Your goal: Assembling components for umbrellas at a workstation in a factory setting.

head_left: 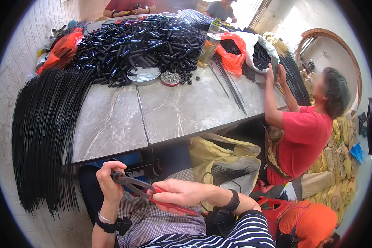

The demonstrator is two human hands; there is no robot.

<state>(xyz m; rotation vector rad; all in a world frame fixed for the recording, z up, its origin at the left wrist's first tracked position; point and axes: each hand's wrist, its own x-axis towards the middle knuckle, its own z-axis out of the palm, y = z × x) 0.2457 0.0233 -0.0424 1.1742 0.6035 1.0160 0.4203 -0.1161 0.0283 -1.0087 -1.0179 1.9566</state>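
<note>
Over my lap, my right hand (178,193) is wrapped round the red handles of a pair of pliers (133,182). Their dark metal jaws point left and reach the fingers of my left hand (110,177). That hand is closed, fingertips pinched beside the jaws; whatever small piece it may hold is too hidden to name. On the table beyond lies a big heap of short black tubes (140,43). In front of the heap stand a round tin (144,77) with pale thin strips in it and a red-rimmed dish (170,78) of small metal bits.
Long black rods (49,136) hang over the table's left end. A drink bottle (208,49), a red bag (231,53) and a white sack (256,49) stand at the far right. A person in red (304,128) holds a phone. Yellow sacks (223,165) sit beside me.
</note>
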